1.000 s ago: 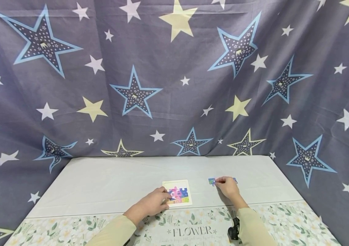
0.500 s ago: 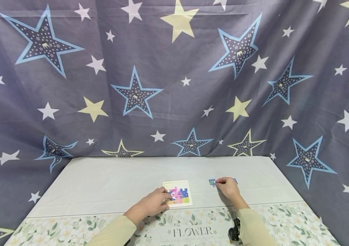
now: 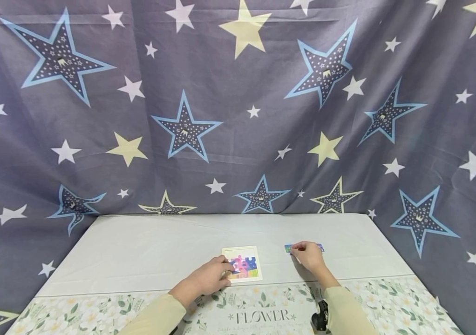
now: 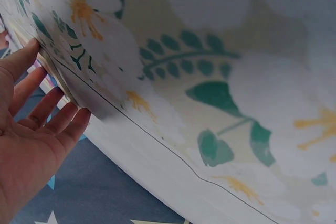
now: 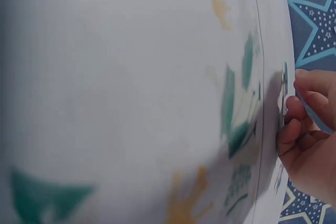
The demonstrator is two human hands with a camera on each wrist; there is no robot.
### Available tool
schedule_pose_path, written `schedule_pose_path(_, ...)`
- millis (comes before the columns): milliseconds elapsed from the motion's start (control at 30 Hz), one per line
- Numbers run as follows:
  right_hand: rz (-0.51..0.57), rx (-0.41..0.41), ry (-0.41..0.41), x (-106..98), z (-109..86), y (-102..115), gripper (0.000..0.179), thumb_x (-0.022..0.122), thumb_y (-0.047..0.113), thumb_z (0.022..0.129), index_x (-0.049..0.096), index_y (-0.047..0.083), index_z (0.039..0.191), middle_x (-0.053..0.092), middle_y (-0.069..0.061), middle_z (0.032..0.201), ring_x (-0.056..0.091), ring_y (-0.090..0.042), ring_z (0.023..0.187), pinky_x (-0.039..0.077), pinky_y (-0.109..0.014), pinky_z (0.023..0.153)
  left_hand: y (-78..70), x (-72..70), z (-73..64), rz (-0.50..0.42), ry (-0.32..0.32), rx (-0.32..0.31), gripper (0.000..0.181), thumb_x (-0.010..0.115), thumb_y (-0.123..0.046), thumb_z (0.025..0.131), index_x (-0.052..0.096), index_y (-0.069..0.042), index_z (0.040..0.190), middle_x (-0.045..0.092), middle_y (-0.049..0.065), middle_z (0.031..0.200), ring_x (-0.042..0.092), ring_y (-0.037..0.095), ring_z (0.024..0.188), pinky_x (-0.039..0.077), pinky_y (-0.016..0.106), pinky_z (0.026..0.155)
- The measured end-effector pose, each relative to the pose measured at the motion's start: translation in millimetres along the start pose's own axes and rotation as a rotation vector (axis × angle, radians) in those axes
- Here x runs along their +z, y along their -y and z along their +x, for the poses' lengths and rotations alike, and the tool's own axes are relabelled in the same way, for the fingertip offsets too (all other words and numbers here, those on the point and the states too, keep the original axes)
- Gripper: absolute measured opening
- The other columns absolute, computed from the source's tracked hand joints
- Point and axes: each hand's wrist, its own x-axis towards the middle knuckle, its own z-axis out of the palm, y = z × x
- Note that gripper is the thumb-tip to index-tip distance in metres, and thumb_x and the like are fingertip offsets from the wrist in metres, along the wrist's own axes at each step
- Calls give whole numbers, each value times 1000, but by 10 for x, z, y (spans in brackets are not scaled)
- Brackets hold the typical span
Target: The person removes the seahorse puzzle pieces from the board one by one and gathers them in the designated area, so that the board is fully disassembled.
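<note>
A square puzzle tray (image 3: 260,263) with a pale frame lies on the table, holding pink, blue and yellow jigsaw pieces (image 3: 242,266). My left hand (image 3: 208,275) rests against the tray's left side, with fairly straight fingers along its edge; the left wrist view also has this hand (image 4: 37,140) touching the rim. Right of the tray, my right hand (image 3: 310,257) bends its fingers over a row of small blue-green jigsaw pieces (image 3: 287,248). Its fingertips pinch at a piece near the row's left end. In the right wrist view, the right hand (image 5: 310,135) partly hides these thin pieces (image 5: 285,72).
White table cover (image 3: 158,251) surrounds the tray and pieces, with a floral "FLOWER" printed strip (image 3: 263,316) along the near side. A dark star-patterned curtain (image 3: 229,139) rises behind the table and at both sides. A black strap-like device (image 3: 319,316) sits at my right wrist.
My right hand has shifted slightly left, its fingertips now covering more of the left-end jigsaw piece. My left hand and the tray stay where they were.
</note>
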Motion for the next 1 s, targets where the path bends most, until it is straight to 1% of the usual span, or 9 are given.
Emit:
schedule_pose_path(67, 25, -32, 10, 15, -22, 23, 13, 64, 11, 85, 70, 1, 89, 68, -11, 84, 60, -17, 74, 50, -28, 59, 4, 6, 5, 1, 1, -2, 36, 65, -29, 87, 62, -14, 120, 54, 2, 115, 55, 18, 109, 47, 38, 99)
schedule_pose_path(100, 30, -66, 11, 22, -40, 36, 13, 64, 12, 85, 70, 1, 88, 68, -10, 82, 60, -16, 72, 49, -27, 58, 6, 12, 7, 2, 2, -2, 36, 65, -29, 87, 62, -14, 120, 54, 2, 115, 55, 18, 109, 47, 38, 99)
schedule_pose_path(200, 59, -110, 34, 54, -66, 66, 13, 64, 13, 85, 70, 1, 88, 68, -9, 83, 59, -15, 72, 50, -28, 59, 20, 29, 19, 5, 1, 0, 36, 64, -29, 87, 62, -14, 120, 54, 2, 115, 55, 18, 110, 47, 38, 99)
schedule_pose_path(300, 73, -109, 52, 102, -69, 107, 13, 65, 13, 85, 70, 2, 89, 68, -9, 85, 60, -16, 74, 50, -28, 62, 33, 42, 29, 6, -1, 3, 36, 64, -29, 87, 62, -14, 119, 54, 2, 115, 55, 18, 109, 47, 38, 99)
schedule_pose_path(367, 77, -83, 66, 141, -65, 137, 12, 66, 12, 84, 70, 3, 90, 68, -8, 86, 59, -16, 75, 50, -27, 64, 38, 47, 36, 4, 1, 1, 36, 64, -29, 87, 62, -14, 119, 54, 1, 115, 55, 18, 109, 47, 38, 99)
schedule_pose_path(533, 67, -71, 87, 232, -100, 231, 10, 67, 12, 84, 70, 4, 90, 65, -5, 81, 54, -12, 67, 45, -23, 56, 30, 40, 35, -7, 2, -6, 36, 65, -30, 86, 62, -14, 119, 54, 1, 115, 55, 17, 108, 47, 38, 99)
schedule_pose_path(633, 83, -88, 109, 280, -132, 266, 10, 68, 11, 84, 69, 4, 90, 64, -5, 79, 52, -12, 65, 45, -24, 54, 17, 26, 23, -14, -4, -1, 36, 66, -29, 86, 62, -14, 118, 54, 1, 114, 55, 18, 107, 48, 38, 98)
schedule_pose_path(733, 97, -107, 138, 324, -162, 298, 11, 67, 11, 84, 69, 3, 91, 63, -5, 79, 52, -13, 66, 46, -25, 55, 9, 15, 17, -13, -6, 7, 36, 66, -28, 86, 62, -13, 118, 54, 2, 113, 56, 18, 106, 48, 38, 97)
schedule_pose_path(1000, 100, -146, 229, 445, -236, 397, 16, 68, 15, 85, 68, 4, 97, 60, -5, 78, 50, -13, 62, 46, -24, 51, 4, 14, 22, -5, -8, 7, 36, 66, -29, 86, 63, -13, 118, 54, 2, 112, 55, 17, 105, 48, 37, 96)
